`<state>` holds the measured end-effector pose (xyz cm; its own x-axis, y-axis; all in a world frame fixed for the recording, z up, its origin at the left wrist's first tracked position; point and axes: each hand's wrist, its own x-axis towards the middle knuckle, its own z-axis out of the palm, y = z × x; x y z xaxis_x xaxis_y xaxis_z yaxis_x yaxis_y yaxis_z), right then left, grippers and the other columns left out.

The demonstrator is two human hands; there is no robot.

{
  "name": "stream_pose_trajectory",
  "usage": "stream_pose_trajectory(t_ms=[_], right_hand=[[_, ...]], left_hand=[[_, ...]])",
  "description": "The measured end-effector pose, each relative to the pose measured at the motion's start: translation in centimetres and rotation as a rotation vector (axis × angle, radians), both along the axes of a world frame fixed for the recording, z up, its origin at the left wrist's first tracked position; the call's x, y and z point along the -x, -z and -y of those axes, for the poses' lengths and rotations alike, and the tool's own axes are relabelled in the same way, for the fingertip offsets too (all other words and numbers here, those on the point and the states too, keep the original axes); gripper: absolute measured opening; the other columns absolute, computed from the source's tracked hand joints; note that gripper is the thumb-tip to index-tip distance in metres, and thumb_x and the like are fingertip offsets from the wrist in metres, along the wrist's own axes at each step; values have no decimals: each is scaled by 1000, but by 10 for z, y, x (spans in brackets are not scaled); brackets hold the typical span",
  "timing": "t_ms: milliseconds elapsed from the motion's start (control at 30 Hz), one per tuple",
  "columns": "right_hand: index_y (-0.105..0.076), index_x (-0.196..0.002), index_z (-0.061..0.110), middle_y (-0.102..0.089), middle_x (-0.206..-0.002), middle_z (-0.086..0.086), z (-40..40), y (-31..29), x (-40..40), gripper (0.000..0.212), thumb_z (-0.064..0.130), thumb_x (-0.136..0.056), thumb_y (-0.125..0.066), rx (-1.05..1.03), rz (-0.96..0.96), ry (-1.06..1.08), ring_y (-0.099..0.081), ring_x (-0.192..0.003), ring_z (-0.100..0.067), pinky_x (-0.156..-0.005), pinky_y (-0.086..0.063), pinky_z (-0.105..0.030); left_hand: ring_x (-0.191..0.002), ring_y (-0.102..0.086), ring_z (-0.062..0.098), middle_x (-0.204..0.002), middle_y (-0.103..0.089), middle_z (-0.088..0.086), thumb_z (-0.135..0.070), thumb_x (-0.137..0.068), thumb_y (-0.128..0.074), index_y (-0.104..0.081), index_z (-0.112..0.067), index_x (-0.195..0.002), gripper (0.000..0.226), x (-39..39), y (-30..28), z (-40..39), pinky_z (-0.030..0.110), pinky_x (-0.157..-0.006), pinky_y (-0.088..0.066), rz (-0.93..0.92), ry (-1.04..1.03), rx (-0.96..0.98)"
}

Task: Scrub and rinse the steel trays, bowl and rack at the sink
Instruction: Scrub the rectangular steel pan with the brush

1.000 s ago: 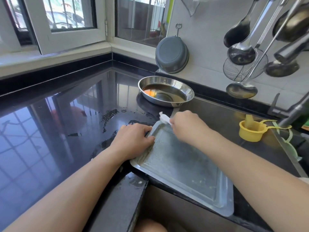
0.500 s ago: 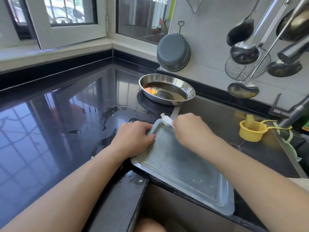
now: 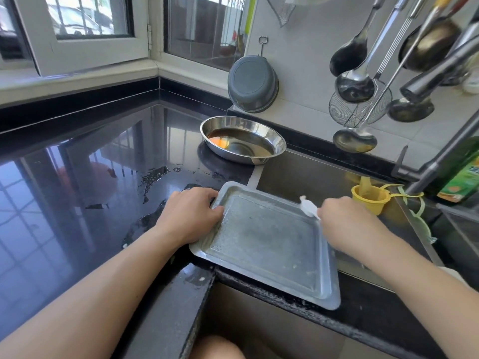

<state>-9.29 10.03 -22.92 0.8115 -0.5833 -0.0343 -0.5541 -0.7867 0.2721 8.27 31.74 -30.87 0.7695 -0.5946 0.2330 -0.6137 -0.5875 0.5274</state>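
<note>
Head view: my left hand (image 3: 190,216) grips the tray (image 3: 267,244) at its far-left corner, right hand (image 3: 344,218) pinching a scrubber (image 3: 308,209); stiff, wet steel, likely slippery, so hold by the rim.

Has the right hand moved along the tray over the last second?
Yes. The right hand, holding the white scrubber, went from the tray's far-left corner, near the left hand, to its far-right corner, toward the yellow cup.

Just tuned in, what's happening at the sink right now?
A person is scrubbing a steel tray that lies across the edge of the counter and sink. The left hand grips the tray's left rim; the right hand holds a white scrubber at its far right edge. A steel bowl holding brown liquid sits behind on the counter.
</note>
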Motion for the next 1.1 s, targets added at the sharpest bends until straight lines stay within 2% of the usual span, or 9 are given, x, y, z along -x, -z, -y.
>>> stream_pose_trajectory(t_ms=[167, 300, 367, 467, 633, 733, 867, 1000, 1100], right_hand=[[-59, -101, 18, -36, -72, 1, -4, 2, -5, 10, 14, -95, -52, -22, 37, -4, -48, -72, -25, -61, -40, -34], [-59, -97, 15, -35, -72, 1, -32, 13, -37, 8, 11, -96, -52, -45, 117, -96, -39, -60, -21, -62, -40, -34], [-62, -105, 9, -35, -74, 1, -40, 21, -52, 13, 11, -97, -52, -55, 133, -169, -42, -65, -23, -62, -38, -35], [-62, -125, 19, -41, -84, 0, -37, 21, -56, 27, 21, -104, -46, -91, 124, -283, -47, -76, -28, -65, -41, -36], [-62, -133, 43, -53, -93, 8, -18, 15, -27, 33, 39, -107, -41, -209, 91, -323, -58, -83, -23, -72, -52, -40], [-67, -128, 38, -65, -109, 2, -19, 18, -35, 32, 35, -104, -46, -291, 131, -242, -61, -90, -26, -79, -56, -41], [-68, -122, 32, -63, -108, -6, -31, 20, -60, 30, 27, -102, -47, -266, 193, -227, -58, -84, -32, -77, -55, -41], [-66, -111, 31, -52, -90, -3, -48, 24, -67, 27, 22, -102, -43, -221, 80, -389, -55, -79, -31, -68, -50, -38], [-65, -123, 28, -52, -87, -3, -60, 20, -52, 31, 24, -106, -40, -208, 2, -538, -54, -81, -26, -64, -44, -38]], left_hand=[[-72, -62, 22, -66, -65, 2, -36, -91, -57, -74, -21, -104, 26, 0, -2, -1, 37, -78, -47, -10, 1, -14], [-73, -63, 23, -66, -64, 0, -37, -91, -59, -75, -21, -105, 26, 2, -7, -3, 39, -81, -51, -27, 21, -29], [-73, -62, 23, -63, -62, -1, -37, -91, -59, -75, -23, -105, 25, 4, -9, -4, 40, -83, -53, -35, 18, -37], [-73, -62, 24, -62, -61, -1, -37, -92, -58, -75, -24, -105, 25, 5, -10, -5, 42, -85, -52, -40, 19, -43], [-70, -60, 21, -63, -61, 0, -34, -96, -49, -75, -21, -103, 30, 5, -8, -3, 40, -82, -52, -39, 0, -19], [-88, -65, 23, -86, -74, -5, -30, -103, -41, -76, -29, -107, 35, 4, -8, -4, 40, -87, -49, -68, 6, -30], [-102, -66, 21, -104, -77, -9, -33, -107, -43, -74, -38, -118, 33, 5, -10, -6, 40, -91, -50, -83, 16, -11], [-113, -66, 24, -119, -76, -7, -33, -108, -45, -71, -36, -127, 32, 4, -9, -5, 39, -93, -49, -71, -1, 3], [-117, -64, 27, -126, -73, -2, -31, -107, -45, -69, -30, -130, 32, 4, -9, -4, 39, -94, -47, -66, -38, 5]])
